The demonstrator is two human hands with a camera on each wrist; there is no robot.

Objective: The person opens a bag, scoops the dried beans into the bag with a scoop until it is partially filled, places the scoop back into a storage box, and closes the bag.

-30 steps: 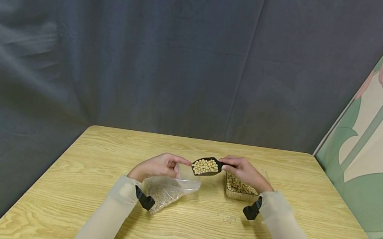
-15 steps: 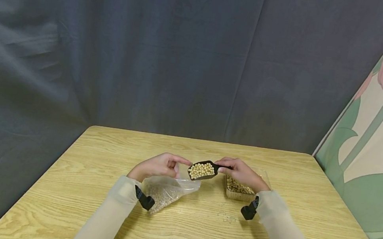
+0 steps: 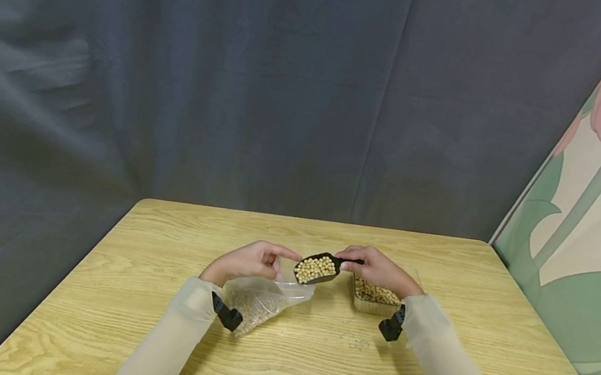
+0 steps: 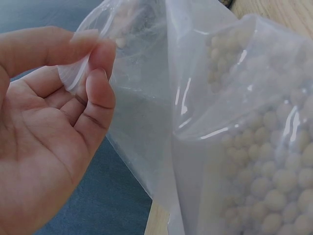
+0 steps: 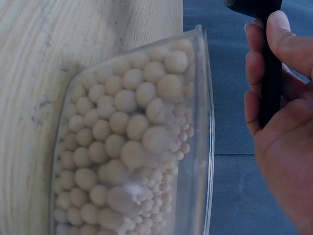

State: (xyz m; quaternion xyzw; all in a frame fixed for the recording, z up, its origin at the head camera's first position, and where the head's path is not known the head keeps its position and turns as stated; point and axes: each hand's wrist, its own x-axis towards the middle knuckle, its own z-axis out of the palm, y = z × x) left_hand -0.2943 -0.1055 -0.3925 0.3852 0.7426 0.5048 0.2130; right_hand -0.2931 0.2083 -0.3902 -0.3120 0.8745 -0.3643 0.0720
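My left hand (image 3: 249, 262) pinches the rim of a clear plastic zip bag (image 4: 195, 127) between thumb and fingers, holding its mouth up. Small round beige beans fill the lower part of that bag. Fingers of my right hand (image 3: 377, 268) are wrapped round the handle of a black scoop (image 3: 330, 276), seen as a dark bar in the right wrist view. Beans (image 3: 314, 269) are heaped in the scoop, whose front end is over the bag's mouth, close to my left fingertips. Below my right wrist stands a clear box (image 5: 199, 98) holding more beans; my forearm hides part of it.
Everything rests on a light wooden table (image 3: 312, 370). A dark curtain (image 3: 266, 96) hangs behind its far edge, and a flower-patterned panel (image 3: 597, 249) stands at the right. Faint marks (image 3: 356, 342) show on the tabletop in front of the box.
My right hand has brought the scoop a little left and down, nearer the bag's mouth, mostly in the first half second. The left hand and bag look unmoved.
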